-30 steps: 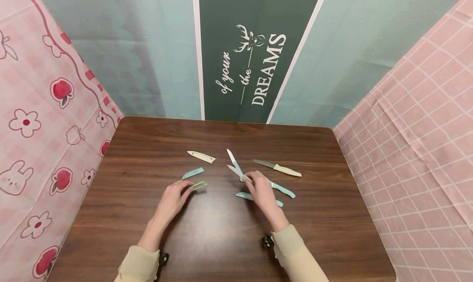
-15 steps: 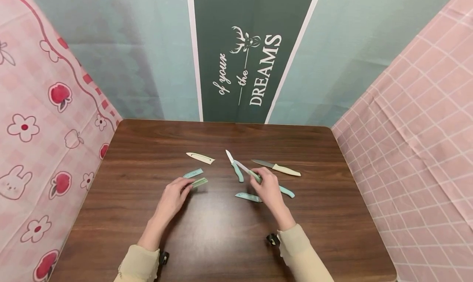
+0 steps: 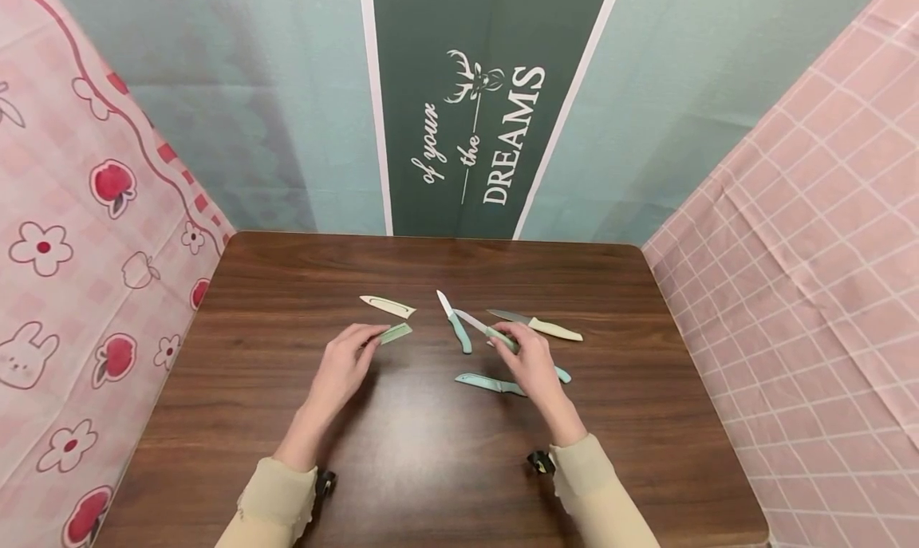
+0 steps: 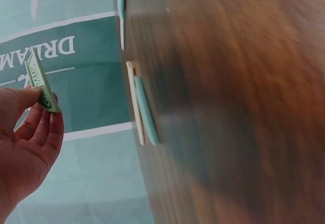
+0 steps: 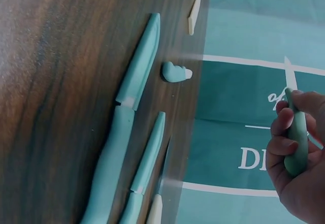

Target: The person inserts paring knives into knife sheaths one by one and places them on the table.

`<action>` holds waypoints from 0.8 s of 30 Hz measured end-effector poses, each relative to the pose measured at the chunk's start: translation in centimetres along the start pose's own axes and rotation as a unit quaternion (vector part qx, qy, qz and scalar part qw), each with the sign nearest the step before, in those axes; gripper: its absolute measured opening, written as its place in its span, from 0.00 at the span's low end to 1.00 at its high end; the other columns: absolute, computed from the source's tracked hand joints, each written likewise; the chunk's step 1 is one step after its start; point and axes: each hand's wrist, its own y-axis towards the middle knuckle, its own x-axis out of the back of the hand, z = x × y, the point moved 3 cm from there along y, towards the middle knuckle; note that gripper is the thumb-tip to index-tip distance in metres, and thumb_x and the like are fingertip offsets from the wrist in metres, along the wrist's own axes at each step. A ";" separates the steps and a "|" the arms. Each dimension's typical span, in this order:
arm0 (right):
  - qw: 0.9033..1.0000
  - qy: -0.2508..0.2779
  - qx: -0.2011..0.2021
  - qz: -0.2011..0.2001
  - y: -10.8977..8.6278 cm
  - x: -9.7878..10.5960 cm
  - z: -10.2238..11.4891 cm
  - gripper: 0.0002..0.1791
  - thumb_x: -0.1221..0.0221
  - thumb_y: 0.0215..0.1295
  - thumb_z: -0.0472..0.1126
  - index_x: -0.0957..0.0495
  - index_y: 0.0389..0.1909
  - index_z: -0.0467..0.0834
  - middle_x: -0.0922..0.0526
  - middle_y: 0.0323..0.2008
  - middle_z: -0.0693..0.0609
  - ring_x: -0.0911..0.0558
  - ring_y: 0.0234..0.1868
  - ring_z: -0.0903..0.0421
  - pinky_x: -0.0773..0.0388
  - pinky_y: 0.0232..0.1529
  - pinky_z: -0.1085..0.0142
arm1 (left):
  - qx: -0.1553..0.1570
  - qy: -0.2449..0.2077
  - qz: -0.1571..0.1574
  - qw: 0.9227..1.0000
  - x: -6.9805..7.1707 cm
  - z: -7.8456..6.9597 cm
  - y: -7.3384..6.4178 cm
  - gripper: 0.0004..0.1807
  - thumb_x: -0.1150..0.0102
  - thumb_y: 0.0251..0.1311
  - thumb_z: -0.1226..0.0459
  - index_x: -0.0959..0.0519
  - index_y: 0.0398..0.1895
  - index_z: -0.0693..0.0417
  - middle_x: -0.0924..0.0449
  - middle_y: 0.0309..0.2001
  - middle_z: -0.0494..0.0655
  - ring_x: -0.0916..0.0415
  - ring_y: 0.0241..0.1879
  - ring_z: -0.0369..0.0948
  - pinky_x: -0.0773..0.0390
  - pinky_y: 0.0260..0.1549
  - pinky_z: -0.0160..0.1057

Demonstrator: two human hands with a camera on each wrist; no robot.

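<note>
My left hand (image 3: 343, 364) pinches a green knife sheath (image 3: 396, 333) above the table; lettering shows on it in the left wrist view. My right hand (image 3: 533, 364) grips the handle of a green knife (image 5: 298, 142), its bare pale blade pointing away to the left. Just beyond that blade lies an unsheathed light-blue knife (image 3: 460, 334). Under and near the right hand are two light-blue sheathed knives, a larger one (image 5: 127, 107) and a smaller one (image 5: 148, 155). A cream sheath (image 3: 388, 305) lies beyond the left hand, with a light-blue sheath (image 4: 146, 109) close by, hidden in the head view.
A cream-handled knife (image 3: 556, 330) with a bare dark blade lies behind the right hand. The brown wooden table (image 3: 416, 468) ends at a printed cloth backdrop (image 3: 459, 133), with pink cloths (image 3: 804, 237) on both sides.
My left hand has lifted and moved away from me and slightly right with the green sheath, now covering the light-blue sheath. My right hand has shifted right with the green knife.
</note>
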 end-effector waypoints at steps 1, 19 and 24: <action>1.000 0.000 0.005 0.001 0.0 0.1 0.1 0.07 0.34 0.65 0.40 0.15 0.43 0.45 0.14 0.36 0.51 0.20 0.33 0.58 0.20 0.35 0.56 | -0.003 -0.003 -0.002 1.000 -0.1 -0.2 0.2 0.12 0.36 0.63 0.70 0.14 0.48 0.54 0.13 0.42 0.47 0.15 0.41 0.43 0.17 0.40 0.46; 0.997 0.023 0.076 0.000 0.6 1.0 2.5 0.05 0.32 0.61 0.37 0.14 0.37 0.46 0.14 0.32 0.53 0.26 0.26 0.63 0.27 0.27 0.71 | -0.048 -0.025 -0.025 0.998 -0.6 -3.2 3.3 0.11 0.36 0.63 0.70 0.12 0.46 0.52 0.13 0.42 0.47 0.16 0.46 0.44 0.18 0.48 0.44; 0.997 0.026 0.073 0.004 0.7 1.0 3.0 0.04 0.32 0.61 0.36 0.15 0.37 0.45 0.15 0.31 0.54 0.28 0.25 0.63 0.29 0.25 0.72 | -0.049 -0.029 -0.012 0.998 -0.7 -3.6 3.5 0.13 0.37 0.63 0.71 0.13 0.48 0.51 0.14 0.43 0.47 0.17 0.48 0.44 0.18 0.50 0.44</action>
